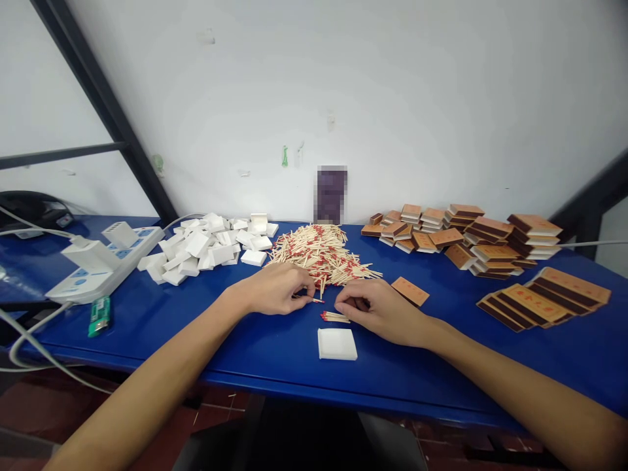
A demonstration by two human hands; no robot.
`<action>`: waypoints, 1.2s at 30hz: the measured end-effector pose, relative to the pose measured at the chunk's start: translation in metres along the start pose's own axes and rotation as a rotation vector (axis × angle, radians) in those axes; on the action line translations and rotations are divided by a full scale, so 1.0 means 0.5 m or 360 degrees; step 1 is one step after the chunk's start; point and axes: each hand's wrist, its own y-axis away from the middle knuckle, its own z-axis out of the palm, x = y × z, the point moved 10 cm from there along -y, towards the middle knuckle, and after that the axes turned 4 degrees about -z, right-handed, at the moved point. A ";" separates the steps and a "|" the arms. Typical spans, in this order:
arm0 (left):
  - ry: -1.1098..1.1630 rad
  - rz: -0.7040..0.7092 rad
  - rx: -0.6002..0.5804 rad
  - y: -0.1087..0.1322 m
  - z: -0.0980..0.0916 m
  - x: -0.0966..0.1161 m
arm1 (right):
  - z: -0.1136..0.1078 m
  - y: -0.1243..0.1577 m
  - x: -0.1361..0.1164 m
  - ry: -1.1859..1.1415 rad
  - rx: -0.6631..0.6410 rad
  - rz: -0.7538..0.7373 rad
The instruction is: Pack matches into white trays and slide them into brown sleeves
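Observation:
My left hand (282,288) is at the front of a large heap of red-tipped matchsticks (318,252), its thumb and fingers pinched on one matchstick (318,301). My right hand (377,309) is just across from it, fingers curled and closed; anything between its fingertips is hidden. Beside its thumb a small bunch of matchsticks (333,316) lies with the red heads to the left, the right ends partly covered by the hand. Nearer the table edge lies a white matchbox tray (337,344). A single orange-brown matchbox sleeve (410,291) is behind my right wrist.
White trays (201,245) are piled at left, near a power strip (105,261) with plugs and cables and a green packaged item (99,316). Stacked matchboxes (485,239) stand at right, with flattened sleeves (544,297) in front. A wall is behind the blue table (245,353).

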 end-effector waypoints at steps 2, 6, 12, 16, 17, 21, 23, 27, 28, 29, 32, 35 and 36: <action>-0.0013 -0.0014 0.0008 0.000 0.000 -0.005 | 0.001 0.000 0.001 -0.0011 -0.0003 0.0012; -0.0032 -0.0035 0.0029 0.000 0.000 -0.010 | 0.005 0.001 0.003 -0.0028 -0.0035 0.0009; -0.0008 0.0019 0.0042 -0.003 0.002 0.002 | 0.006 0.002 0.001 -0.0031 -0.0052 -0.0020; 0.0005 0.0048 0.0053 -0.005 0.004 0.006 | 0.005 0.002 -0.004 -0.0038 -0.0050 -0.0055; 0.0006 0.0044 0.0056 -0.005 0.004 0.004 | 0.006 0.002 -0.003 -0.0039 -0.0054 -0.0052; -0.0017 0.0067 0.0105 -0.007 0.005 0.005 | 0.005 0.000 0.006 0.0004 -0.0043 -0.0020; -0.0029 0.0099 0.0133 -0.010 0.009 0.010 | 0.002 -0.002 0.013 0.0049 -0.0006 -0.0002; -0.0056 0.0170 0.0193 -0.017 0.025 0.026 | 0.000 -0.005 0.020 0.0100 0.0030 -0.0011; -0.0071 0.0186 0.0217 -0.018 0.027 0.031 | 0.001 -0.006 0.019 0.0107 0.0032 -0.0021; -0.0085 0.0198 0.0247 -0.018 0.025 0.035 | 0.001 -0.008 0.018 0.0116 0.0035 -0.0030; -0.0106 0.0200 0.0367 -0.012 0.003 0.036 | 0.002 -0.014 0.019 0.0145 0.0060 -0.0023; -0.0141 0.0120 0.0513 0.002 -0.041 0.013 | 0.006 -0.021 0.026 0.0172 0.0078 0.0013; -0.0154 0.0082 0.0524 0.007 -0.053 0.003 | 0.008 -0.024 0.026 0.0183 0.0081 0.0009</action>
